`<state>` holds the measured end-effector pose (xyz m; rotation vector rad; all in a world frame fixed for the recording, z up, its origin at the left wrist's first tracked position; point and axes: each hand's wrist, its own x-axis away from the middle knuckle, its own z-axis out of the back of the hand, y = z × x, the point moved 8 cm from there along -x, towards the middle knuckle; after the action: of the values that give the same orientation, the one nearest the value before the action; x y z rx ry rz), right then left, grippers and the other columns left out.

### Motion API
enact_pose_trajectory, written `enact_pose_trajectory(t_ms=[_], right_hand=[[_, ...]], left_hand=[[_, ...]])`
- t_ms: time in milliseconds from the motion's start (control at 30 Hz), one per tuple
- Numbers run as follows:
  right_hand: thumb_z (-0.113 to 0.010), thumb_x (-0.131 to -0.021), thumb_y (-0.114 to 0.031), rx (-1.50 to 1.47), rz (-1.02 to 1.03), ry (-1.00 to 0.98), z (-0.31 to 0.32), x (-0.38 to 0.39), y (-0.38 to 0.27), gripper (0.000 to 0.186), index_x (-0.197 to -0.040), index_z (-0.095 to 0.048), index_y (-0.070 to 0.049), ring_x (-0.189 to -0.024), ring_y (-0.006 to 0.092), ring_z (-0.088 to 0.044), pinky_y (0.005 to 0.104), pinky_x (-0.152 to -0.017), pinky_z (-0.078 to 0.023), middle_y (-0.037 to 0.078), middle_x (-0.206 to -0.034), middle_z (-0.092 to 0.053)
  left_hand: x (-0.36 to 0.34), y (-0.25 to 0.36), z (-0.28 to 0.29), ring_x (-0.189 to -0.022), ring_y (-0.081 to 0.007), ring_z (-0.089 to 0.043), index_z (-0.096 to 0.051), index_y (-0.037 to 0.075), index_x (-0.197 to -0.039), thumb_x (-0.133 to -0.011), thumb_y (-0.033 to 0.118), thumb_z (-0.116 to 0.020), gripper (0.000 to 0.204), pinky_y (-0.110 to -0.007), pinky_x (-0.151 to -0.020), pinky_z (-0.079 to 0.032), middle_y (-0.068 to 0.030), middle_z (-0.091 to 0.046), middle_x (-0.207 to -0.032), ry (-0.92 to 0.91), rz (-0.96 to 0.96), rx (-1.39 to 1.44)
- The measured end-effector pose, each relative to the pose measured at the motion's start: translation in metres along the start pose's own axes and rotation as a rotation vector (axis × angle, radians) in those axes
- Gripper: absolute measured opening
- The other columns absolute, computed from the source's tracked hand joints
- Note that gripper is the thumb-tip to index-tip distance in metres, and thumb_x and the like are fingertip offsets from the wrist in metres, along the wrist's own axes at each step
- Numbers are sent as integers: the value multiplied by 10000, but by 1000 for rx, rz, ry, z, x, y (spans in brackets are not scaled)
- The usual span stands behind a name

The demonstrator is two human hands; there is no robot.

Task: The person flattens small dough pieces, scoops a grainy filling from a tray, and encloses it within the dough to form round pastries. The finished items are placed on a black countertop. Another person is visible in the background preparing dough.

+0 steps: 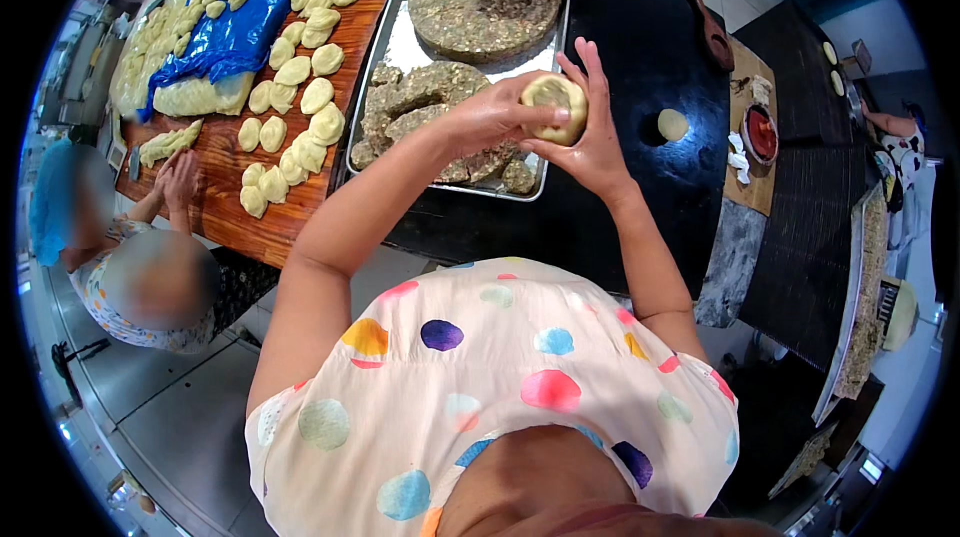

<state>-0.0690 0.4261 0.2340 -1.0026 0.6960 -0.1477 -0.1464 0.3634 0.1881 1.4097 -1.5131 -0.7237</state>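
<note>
Both my hands hold a pale dough cup in front of me, above the near right edge of a metal tray. My left hand wraps its left side, the thumb lying across it. My right hand cups the right side, with its thumb below and the longer fingers pointing up. Something greyish shows inside the cup; I cannot make out how full it is. On the tray sit a large round mound of brown-green filling and, nearer me, a broken-up mass of filling.
Rows of dough pieces lie on the wooden table, beside blue plastic. A dough round rests on the black table. Rightward are a wooden paddle and a red bowl. Co-workers' hands show left, others beyond the tray.
</note>
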Motion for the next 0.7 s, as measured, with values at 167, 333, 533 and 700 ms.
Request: enact_pose_trajectory(t_ms=[167, 333, 533, 700], right_hand=[[-810, -557, -9, 173, 136, 207, 5, 6, -13, 857, -1343, -473, -65, -1125, 310, -569, 378, -975, -458, 131, -1221, -586], [-798, -607, -41, 41, 51, 82, -2, 6, -6, 892, -1402, -394, -56, -1131, 329, -563, 381, -993, -448, 162, -1269, -557], [-809, -647, -88, 235, 165, 108, 1, 4, -2, 887, -1414, -365, -57, -1158, 345, -561, 420, -1060, -396, 129, -1292, -563], [-836, -620, -53, 145, 124, 95, 1, 6, -17, 974, -1446, -319, -76, -1377, 356, -312, 421, -1104, -336, 221, -1526, -211]], left_hand=[[-5, -5, 0, -1101, -165, -577, -361, 122, -1399, -919, 372, -638, 608, -311, -839, -533, -47, -526, -1237, 174, -22, 350], [-3, -22, -4, -1068, -144, -589, -383, 115, -1386, -951, 385, -591, 552, -310, -811, -533, -40, -548, -1203, 134, -26, 179], [-13, 0, -9, -1066, -151, -607, -447, 111, -1336, -951, 535, -503, 575, -330, -867, -523, -49, -574, -1202, 57, 22, 349], [-12, -32, -3, -1122, -145, -572, -476, 91, -1307, -1008, 399, -459, 430, -330, -916, -497, -43, -575, -1207, 144, -79, 368]])
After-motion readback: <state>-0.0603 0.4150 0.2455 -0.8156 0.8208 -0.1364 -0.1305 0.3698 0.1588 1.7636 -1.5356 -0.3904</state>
